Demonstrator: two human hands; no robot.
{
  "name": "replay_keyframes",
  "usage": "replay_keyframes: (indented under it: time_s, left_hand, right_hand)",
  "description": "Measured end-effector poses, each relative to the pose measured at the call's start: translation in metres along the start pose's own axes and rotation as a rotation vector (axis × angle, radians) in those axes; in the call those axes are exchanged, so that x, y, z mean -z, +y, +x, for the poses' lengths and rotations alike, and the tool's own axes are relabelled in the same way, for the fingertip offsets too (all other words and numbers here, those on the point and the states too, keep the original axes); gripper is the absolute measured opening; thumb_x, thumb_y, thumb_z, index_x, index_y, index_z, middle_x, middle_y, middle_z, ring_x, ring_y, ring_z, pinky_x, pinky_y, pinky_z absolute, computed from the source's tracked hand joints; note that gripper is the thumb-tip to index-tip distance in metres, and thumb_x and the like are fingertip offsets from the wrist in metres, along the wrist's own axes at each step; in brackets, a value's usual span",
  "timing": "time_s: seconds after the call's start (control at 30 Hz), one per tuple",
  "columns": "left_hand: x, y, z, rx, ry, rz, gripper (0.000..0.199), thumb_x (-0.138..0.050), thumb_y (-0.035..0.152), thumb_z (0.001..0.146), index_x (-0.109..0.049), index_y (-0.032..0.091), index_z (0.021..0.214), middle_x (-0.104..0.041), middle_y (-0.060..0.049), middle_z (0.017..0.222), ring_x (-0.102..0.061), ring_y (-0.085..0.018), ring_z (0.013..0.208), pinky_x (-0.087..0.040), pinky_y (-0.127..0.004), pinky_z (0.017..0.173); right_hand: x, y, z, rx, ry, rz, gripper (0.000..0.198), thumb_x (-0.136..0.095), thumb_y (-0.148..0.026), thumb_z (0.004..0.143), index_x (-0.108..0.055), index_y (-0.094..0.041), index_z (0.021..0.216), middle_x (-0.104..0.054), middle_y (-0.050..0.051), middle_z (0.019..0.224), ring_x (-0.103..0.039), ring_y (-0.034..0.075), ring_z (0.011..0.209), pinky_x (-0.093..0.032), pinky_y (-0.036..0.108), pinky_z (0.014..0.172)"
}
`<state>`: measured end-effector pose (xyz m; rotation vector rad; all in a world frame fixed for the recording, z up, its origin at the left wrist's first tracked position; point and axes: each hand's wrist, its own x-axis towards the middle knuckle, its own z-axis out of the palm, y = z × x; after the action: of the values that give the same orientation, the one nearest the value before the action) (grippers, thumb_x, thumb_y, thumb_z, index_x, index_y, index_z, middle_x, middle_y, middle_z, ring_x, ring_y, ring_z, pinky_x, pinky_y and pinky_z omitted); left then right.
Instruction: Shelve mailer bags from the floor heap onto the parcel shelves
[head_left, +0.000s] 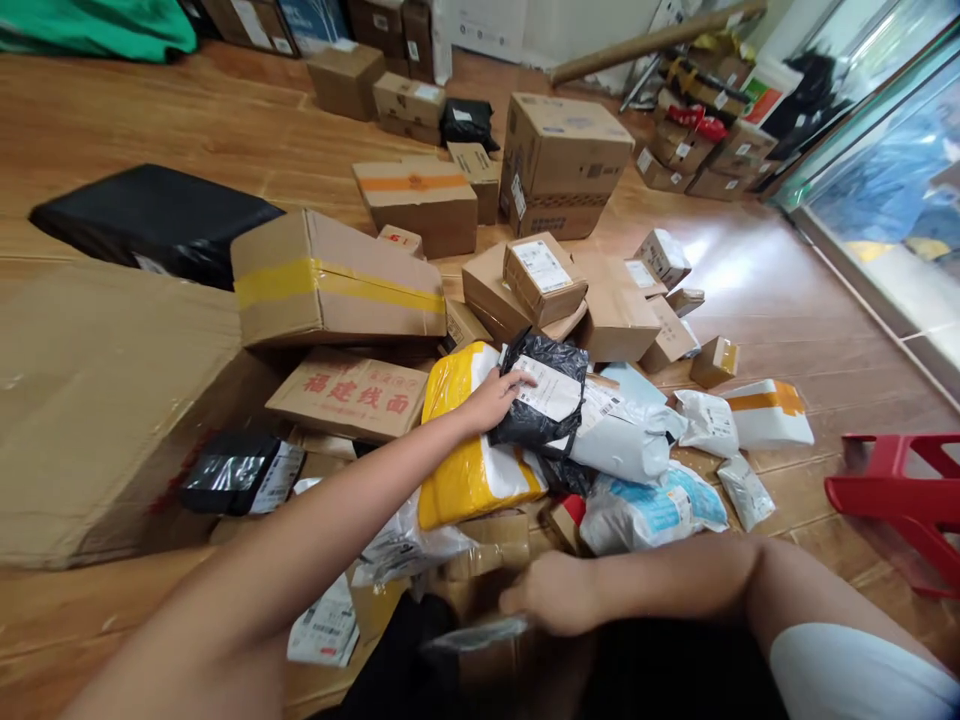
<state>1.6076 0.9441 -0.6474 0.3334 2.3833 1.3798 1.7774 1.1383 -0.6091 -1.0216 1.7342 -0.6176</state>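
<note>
My left hand (496, 400) reaches forward and grips the left edge of a black plastic parcel (551, 425) with a white label, its fingers lying over the label. Beneath and beside it is a yellow-and-white parcel (448, 475). A white plastic mailer (626, 445) adjoins the black parcel on the right. Close to my lap, my right hand (555, 595) is closed around one end of a thin, flat grey thing (480, 635), smeared by motion. In front of that hand lies a blue-and-white plastic parcel (652, 508).
A large cardboard box (112, 400) stands at left, by a yellow-taped carton (337, 285) and a black-wrapped package (150, 220). Several boxes, including a tall carton (566, 150), are farther back. A red plastic stool (900, 490) is at right, below a glass door (892, 170).
</note>
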Motion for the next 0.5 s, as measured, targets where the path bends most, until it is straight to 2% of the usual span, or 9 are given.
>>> replay_keyframes:
  time_s: [0.07, 0.13, 0.17, 0.23, 0.3, 0.33, 0.4, 0.43, 0.5]
  left_hand:
    - [0.004, 0.0, 0.0, 0.003, -0.023, -0.021, 0.039, -0.039, 0.029, 0.09, -0.063, 0.023, 0.12, -0.047, -0.006, 0.102, -0.05, -0.024, 0.108, -0.031, -0.044, 0.112]
    - [0.007, 0.001, 0.002, 0.001, -0.042, -0.069, 0.041, -0.041, 0.034, 0.089, -0.064, 0.023, 0.121, -0.052, -0.007, 0.106, -0.049, -0.026, 0.113, -0.027, -0.045, 0.114]
    - [0.009, 0.002, 0.004, 0.001, -0.051, -0.12, 0.042, -0.042, 0.04, 0.089, -0.066, 0.022, 0.118, -0.056, -0.007, 0.109, -0.048, -0.027, 0.116, -0.025, -0.045, 0.115]
    - [0.012, 0.003, 0.008, 0.042, -0.09, -0.315, 0.054, -0.038, 0.058, 0.089, -0.069, 0.02, 0.11, -0.063, -0.008, 0.109, -0.051, -0.03, 0.116, -0.028, -0.046, 0.114]
    - [0.015, 0.004, 0.01, 0.134, -0.164, -0.605, 0.073, -0.033, 0.077, 0.082, -0.069, 0.018, 0.105, -0.069, -0.01, 0.103, -0.058, -0.032, 0.107, -0.039, -0.047, 0.105]
    - [0.015, 0.005, 0.01, 0.188, -0.205, -0.742, 0.081, -0.032, 0.084, 0.077, -0.069, 0.017, 0.105, -0.071, -0.011, 0.099, -0.062, -0.033, 0.102, -0.044, -0.048, 0.099]
    - [0.015, 0.007, 0.009, 0.237, -0.24, -0.893, 0.087, -0.04, 0.089, 0.068, -0.066, 0.016, 0.108, -0.072, -0.013, 0.099, -0.064, -0.034, 0.099, -0.049, -0.047, 0.093]
    - [0.013, 0.007, 0.008, 0.227, -0.225, -0.873, 0.085, -0.051, 0.086, 0.065, -0.064, 0.016, 0.111, -0.072, -0.013, 0.104, -0.064, -0.034, 0.102, -0.049, -0.046, 0.094]
    - [0.007, 0.008, 0.008, 0.174, -0.119, -0.69, 0.087, -0.078, 0.066, 0.056, -0.056, 0.016, 0.123, -0.067, -0.013, 0.118, -0.061, -0.033, 0.112, -0.046, -0.045, 0.101]
  right_hand:
    - [0.039, -0.018, -0.013, 0.07, -0.008, -0.092, 0.008, -0.061, -0.017, 0.08, -0.055, -0.021, 0.084, -0.06, -0.002, 0.069, -0.054, 0.013, 0.062, -0.034, 0.024, 0.054]
    - [0.078, -0.025, -0.032, 0.149, 0.016, 0.089, 0.008, -0.056, -0.028, 0.088, -0.054, -0.02, 0.088, -0.061, -0.001, 0.077, -0.055, 0.011, 0.065, -0.039, 0.022, 0.058]
    - [0.095, -0.022, -0.039, 0.127, 0.112, 0.208, 0.011, -0.051, -0.031, 0.092, -0.053, -0.02, 0.091, -0.062, -0.001, 0.08, -0.056, 0.011, 0.065, -0.041, 0.021, 0.059]
    - [0.12, 0.0, -0.044, 0.009, 0.466, 0.336, 0.013, -0.046, -0.033, 0.093, -0.05, -0.02, 0.092, -0.061, -0.001, 0.081, -0.056, 0.01, 0.063, -0.042, 0.021, 0.056]
    - [0.134, 0.035, -0.035, -0.144, 0.891, 0.301, 0.009, -0.049, -0.03, 0.087, -0.046, -0.021, 0.085, -0.055, -0.004, 0.071, -0.052, 0.011, 0.059, -0.04, 0.021, 0.053]
    - [0.138, 0.054, -0.026, -0.218, 1.026, 0.283, 0.009, -0.051, -0.028, 0.083, -0.044, -0.022, 0.082, -0.051, -0.005, 0.065, -0.05, 0.011, 0.056, -0.039, 0.021, 0.051]
    - [0.142, 0.084, -0.009, -0.359, 1.177, 0.29, 0.011, -0.05, -0.027, 0.08, -0.039, -0.024, 0.079, -0.046, -0.008, 0.055, -0.047, 0.012, 0.048, -0.037, 0.022, 0.047]
    - [0.144, 0.094, -0.002, -0.407, 1.196, 0.307, 0.011, -0.048, -0.027, 0.08, -0.038, -0.024, 0.079, -0.045, -0.009, 0.052, -0.046, 0.012, 0.044, -0.037, 0.023, 0.045]
    - [0.146, 0.102, 0.004, -0.451, 1.171, 0.315, 0.01, -0.047, -0.028, 0.08, -0.038, -0.025, 0.08, -0.047, -0.008, 0.049, -0.048, 0.014, 0.04, -0.04, 0.026, 0.044]
